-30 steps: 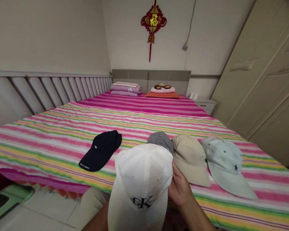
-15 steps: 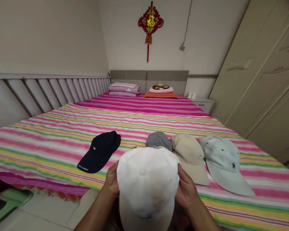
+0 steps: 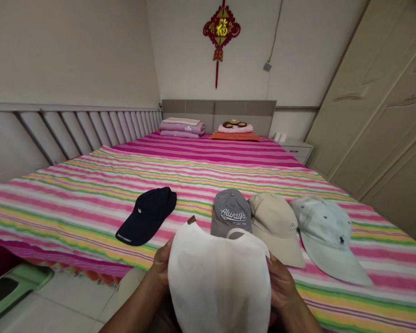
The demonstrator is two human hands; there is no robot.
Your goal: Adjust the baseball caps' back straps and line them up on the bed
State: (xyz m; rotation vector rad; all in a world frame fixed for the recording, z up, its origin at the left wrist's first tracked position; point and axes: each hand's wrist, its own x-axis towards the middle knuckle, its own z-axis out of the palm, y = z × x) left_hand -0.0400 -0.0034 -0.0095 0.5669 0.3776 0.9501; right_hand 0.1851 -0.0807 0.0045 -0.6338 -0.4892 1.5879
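Observation:
A white baseball cap (image 3: 208, 277) is held up close in front of me, its crown facing me and a metal strap clasp at its upper left. My left hand (image 3: 163, 259) grips the cap's left side, and my right hand (image 3: 280, 280) grips the right side; the cap hides some of the fingers. Beyond it lies a grey cap (image 3: 233, 203) with white "Always" lettering, partly covered by the white one. To its right rest a beige cap (image 3: 275, 222) and a pale mint cap (image 3: 322, 231). A navy cap (image 3: 147, 215) lies apart on the left.
The caps lie on a bed with a striped sheet (image 3: 90, 185). Folded bedding (image 3: 182, 128) and a pillow stack (image 3: 235, 130) sit by the headboard (image 3: 244, 108). A railing (image 3: 90, 132) runs along the left, a wardrobe (image 3: 374, 125) stands right, and a green stool (image 3: 17, 286) is lower left.
The white cap has tilted and dropped slightly between both hands, so its strap clasp and rear opening now show. More of the grey cap and its lettering is visible.

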